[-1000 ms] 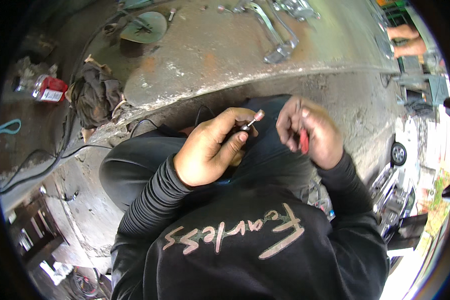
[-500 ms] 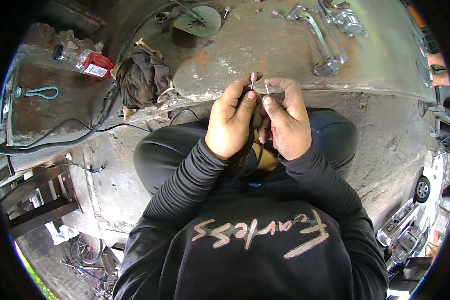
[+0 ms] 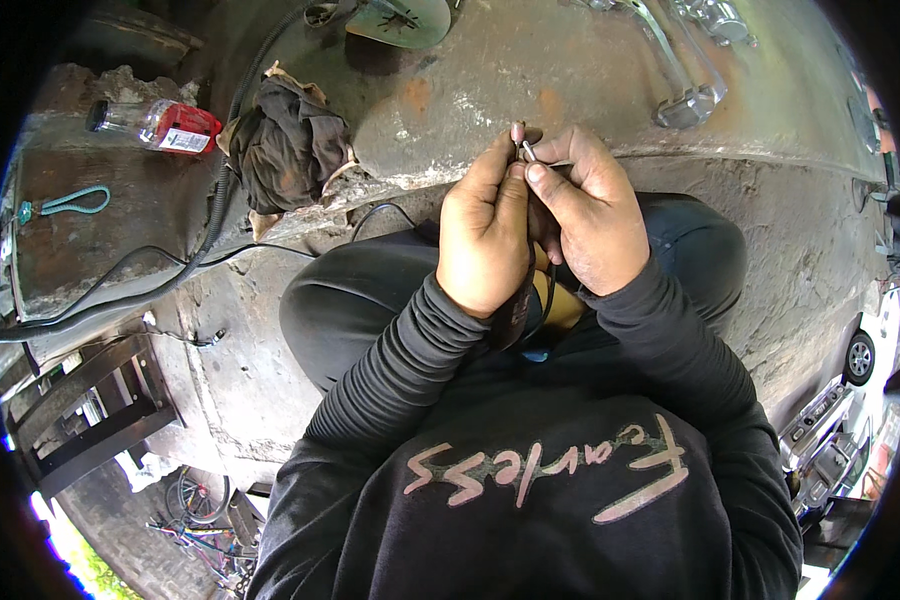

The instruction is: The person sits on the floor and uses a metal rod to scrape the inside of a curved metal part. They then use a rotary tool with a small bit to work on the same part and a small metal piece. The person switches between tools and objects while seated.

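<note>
Pinched between the thumb and forefinger of my left hand (image 3: pixel 482 235) is a small pink-tipped grinding bit (image 3: pixel 517 131), its tip pointing away from me. My right hand (image 3: pixel 605 225) grips a short, thin metal pin (image 3: pixel 528 151) the same way. The pin's far end is right beside the bit; I cannot tell whether they touch. Both hands are together above my lap, near the edge of the stained work surface (image 3: pixel 490 75). Below them, a dark, elongated object (image 3: pixel 513 318) and something yellow (image 3: pixel 567 305) lie partly hidden between my legs.
Left of my hands lies a crumpled dark rag (image 3: pixel 290 150). Beyond it are a clear bottle with a red lower part (image 3: pixel 185 128), a teal loop (image 3: pixel 75 200) and a thick black hose (image 3: pixel 218 205). A round metal plate (image 3: pixel 410 25) and a shiny metal part (image 3: pixel 688 107) lie at the far side.
My hands have come closer together, bringing the metal pin up beside the grinding bit. The whole view has shifted slightly, so the far items sit nearer the upper edge.
</note>
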Demonstrator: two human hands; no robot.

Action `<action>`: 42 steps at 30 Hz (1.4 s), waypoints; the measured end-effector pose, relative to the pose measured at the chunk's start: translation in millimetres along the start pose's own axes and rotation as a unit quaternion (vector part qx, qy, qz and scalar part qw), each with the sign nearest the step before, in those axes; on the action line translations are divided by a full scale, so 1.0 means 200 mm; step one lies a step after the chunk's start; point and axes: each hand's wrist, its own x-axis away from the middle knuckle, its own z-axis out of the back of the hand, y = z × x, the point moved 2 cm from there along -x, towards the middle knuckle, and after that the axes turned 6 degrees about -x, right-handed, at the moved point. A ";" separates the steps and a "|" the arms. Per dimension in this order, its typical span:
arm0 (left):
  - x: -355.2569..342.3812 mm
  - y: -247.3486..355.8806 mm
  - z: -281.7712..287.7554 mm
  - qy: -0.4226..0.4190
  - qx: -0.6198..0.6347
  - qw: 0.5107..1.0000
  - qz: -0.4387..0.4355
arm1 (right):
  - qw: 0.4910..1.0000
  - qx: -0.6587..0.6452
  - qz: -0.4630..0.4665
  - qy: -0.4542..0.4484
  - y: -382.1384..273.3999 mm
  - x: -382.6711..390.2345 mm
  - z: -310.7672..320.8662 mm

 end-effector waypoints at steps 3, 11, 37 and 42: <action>0.00 0.00 0.00 0.004 -0.007 1.000 -0.006 | 1.000 -0.010 -0.010 -0.005 0.00 0.00 0.00; 0.04 -0.02 -0.01 0.019 -0.033 0.999 -0.017 | 0.998 -0.055 -0.025 -0.019 -0.02 0.00 0.00; 0.07 -0.06 -0.03 0.054 -0.079 0.993 -0.070 | 0.987 -0.159 -0.016 -0.022 0.00 0.04 0.00; 0.07 -0.07 -0.03 0.062 -0.084 0.990 -0.096 | 0.985 -0.172 -0.020 -0.021 0.03 0.05 0.01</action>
